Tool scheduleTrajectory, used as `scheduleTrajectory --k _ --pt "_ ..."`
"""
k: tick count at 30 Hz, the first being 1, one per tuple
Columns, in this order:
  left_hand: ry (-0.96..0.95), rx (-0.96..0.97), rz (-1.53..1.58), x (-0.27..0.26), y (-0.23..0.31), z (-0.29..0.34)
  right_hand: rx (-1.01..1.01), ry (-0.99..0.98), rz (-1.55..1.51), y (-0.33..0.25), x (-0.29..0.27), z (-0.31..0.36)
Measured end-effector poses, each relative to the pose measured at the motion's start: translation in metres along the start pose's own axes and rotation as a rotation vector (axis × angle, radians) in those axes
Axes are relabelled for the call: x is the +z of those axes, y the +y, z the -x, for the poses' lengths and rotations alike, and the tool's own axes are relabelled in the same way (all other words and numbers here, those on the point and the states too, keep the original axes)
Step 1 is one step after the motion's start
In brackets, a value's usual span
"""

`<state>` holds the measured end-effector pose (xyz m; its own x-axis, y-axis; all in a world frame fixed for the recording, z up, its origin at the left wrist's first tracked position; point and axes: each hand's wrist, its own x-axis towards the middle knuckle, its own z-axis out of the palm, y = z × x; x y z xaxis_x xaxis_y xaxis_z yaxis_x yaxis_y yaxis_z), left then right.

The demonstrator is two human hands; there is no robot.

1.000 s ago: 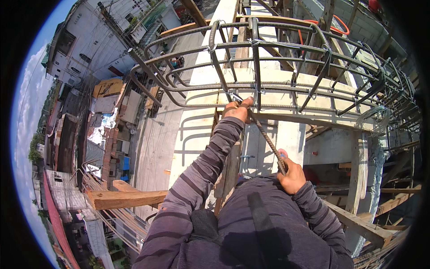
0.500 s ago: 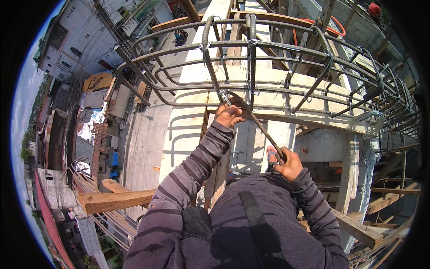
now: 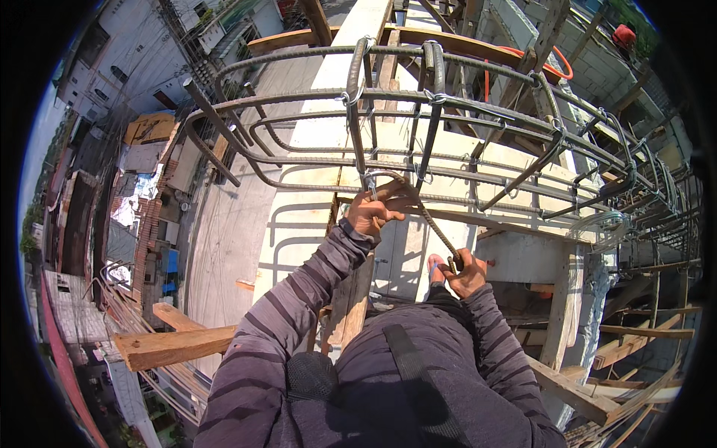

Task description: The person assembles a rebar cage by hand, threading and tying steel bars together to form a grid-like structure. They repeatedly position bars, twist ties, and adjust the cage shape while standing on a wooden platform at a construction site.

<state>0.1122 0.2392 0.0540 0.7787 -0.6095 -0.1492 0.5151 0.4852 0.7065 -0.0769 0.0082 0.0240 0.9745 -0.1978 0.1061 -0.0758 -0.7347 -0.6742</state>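
A long cage of ribbed steel bars [image 3: 354,131] runs across in front of me, with wire ties at its crossings. My left hand [image 3: 372,214] is closed below a near lower bar, its fingers pinching silvery tie wire [image 3: 371,184] beside an upright stirrup. My right hand [image 3: 466,275], nearer my body, is wrapped round the lower end of a bent ribbed steel rod [image 3: 435,226]. That rod slants up leftward, and its curved upper end meets the bar just above my left fingers. Exactly how it engages the wire is too small to tell.
Pale boards [image 3: 295,224] lie under the cage. A wooden beam end [image 3: 172,349] juts out at left, above a street far below. A bundle of loose wire [image 3: 609,222] hangs at the cage's right. An orange hose [image 3: 559,66] curves behind; my foot [image 3: 436,270] shows below.
My view has shifted, so the cage sits lower in it. My right hand has come a little closer to the cage with the rod. The left hand stays at the same tie.
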Motion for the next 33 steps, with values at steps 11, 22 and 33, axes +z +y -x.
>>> scheduleTrajectory --k 11,22,33 --pt "-0.024 -0.104 0.091 0.027 0.015 0.018 0.496 -1.144 -1.125 -0.043 -0.099 0.0" --pt "-0.149 -0.011 -0.012 0.041 0.041 0.037 0.149 -0.724 0.197 -0.165 -0.22 -0.046" --pt "0.343 -0.367 -0.339 0.094 0.09 0.024 -0.054 -0.753 0.994 -0.321 -0.246 -0.069"
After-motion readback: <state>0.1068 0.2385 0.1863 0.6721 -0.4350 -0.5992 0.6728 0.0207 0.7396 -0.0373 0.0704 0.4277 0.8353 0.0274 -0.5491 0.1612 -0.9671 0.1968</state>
